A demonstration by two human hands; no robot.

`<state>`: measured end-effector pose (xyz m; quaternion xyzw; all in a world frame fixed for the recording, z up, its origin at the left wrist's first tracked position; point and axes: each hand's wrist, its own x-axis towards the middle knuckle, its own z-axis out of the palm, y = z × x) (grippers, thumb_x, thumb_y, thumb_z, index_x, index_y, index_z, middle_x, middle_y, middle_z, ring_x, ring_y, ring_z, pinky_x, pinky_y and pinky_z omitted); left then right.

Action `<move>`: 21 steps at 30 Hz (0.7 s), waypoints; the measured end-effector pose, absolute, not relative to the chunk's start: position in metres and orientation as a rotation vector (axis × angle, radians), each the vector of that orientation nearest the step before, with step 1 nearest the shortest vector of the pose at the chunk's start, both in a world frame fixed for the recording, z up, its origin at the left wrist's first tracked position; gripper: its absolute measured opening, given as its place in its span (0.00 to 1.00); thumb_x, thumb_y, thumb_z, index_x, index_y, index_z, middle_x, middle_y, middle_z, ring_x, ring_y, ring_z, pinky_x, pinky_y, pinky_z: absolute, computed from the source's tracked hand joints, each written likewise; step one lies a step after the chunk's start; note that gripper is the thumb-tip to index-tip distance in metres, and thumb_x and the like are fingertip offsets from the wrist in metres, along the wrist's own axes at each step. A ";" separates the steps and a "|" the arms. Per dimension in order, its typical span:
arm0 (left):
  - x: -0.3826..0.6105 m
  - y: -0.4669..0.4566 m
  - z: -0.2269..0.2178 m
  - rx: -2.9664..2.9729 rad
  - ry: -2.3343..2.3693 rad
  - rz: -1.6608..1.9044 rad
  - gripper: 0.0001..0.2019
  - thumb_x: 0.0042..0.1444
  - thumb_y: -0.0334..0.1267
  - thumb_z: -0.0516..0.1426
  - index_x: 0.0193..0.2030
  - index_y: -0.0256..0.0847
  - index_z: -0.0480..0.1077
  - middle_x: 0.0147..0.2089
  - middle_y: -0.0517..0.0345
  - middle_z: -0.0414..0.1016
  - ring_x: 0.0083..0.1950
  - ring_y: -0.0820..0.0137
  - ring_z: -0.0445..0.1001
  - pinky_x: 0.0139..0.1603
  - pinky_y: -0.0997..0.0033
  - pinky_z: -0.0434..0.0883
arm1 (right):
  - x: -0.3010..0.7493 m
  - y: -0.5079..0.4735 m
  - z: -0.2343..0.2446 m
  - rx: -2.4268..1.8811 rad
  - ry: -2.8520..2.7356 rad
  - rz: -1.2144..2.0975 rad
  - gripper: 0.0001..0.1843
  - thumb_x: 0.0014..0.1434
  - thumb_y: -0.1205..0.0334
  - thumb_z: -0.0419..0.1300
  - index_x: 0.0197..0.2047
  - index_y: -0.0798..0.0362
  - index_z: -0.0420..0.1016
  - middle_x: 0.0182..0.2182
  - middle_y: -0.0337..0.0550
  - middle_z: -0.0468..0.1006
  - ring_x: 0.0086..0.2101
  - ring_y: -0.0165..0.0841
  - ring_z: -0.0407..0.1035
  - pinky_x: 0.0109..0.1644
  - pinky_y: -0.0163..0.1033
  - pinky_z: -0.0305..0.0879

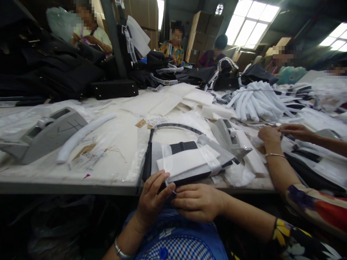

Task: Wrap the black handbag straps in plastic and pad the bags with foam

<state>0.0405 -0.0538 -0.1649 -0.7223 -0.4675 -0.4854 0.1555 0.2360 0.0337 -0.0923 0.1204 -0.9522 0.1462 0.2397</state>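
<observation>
A black handbag (pixel 184 147) lies flat at the table's near edge, its body wrapped in white paper (pixel 187 162) and clear plastic, its handle (pixel 173 126) arching away from me. My left hand (pixel 152 198) curls over the bag's near edge, fingertips on the white wrap. Just right of it, my right hand (pixel 197 202) has its fingers closed, pinching the same near edge. The two hands touch at the fingertips. What lies under the fingers is hidden.
A grey tape dispenser (pixel 46 133) and a white foam roll (pixel 81 135) lie to the left, and a second dispenser (pixel 230 135) stands right of the bag. A co-worker's hands (pixel 271 136) work at the right. Black bags (pixel 114 88), foam rolls (pixel 255 99) and several seated people line the far side.
</observation>
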 end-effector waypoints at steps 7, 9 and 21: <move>0.043 -0.055 -0.155 -1.996 -1.390 -1.322 0.20 0.61 0.21 0.56 0.57 0.40 0.69 0.52 0.49 0.72 0.61 0.61 0.70 0.58 0.59 0.74 | 0.242 0.037 -0.078 -0.255 -2.425 0.310 0.21 0.64 0.70 0.56 0.60 0.51 0.72 0.51 0.49 0.80 0.51 0.38 0.75 0.59 0.47 0.72; 0.044 -0.055 -0.153 -1.987 -1.395 -1.302 0.18 0.61 0.22 0.57 0.55 0.40 0.70 0.52 0.49 0.72 0.61 0.61 0.70 0.58 0.60 0.74 | 0.228 0.050 -0.069 -0.486 -2.487 0.322 0.21 0.66 0.66 0.56 0.61 0.52 0.71 0.56 0.52 0.76 0.59 0.42 0.68 0.63 0.52 0.67; 0.043 -0.056 -0.160 -2.021 -1.330 -1.369 0.20 0.56 0.19 0.61 0.52 0.40 0.71 0.54 0.51 0.66 0.61 0.61 0.68 0.60 0.56 0.74 | 0.160 0.106 -0.059 -0.394 -2.953 0.499 0.25 0.70 0.50 0.53 0.59 0.61 0.73 0.60 0.59 0.72 0.59 0.45 0.67 0.65 0.51 0.60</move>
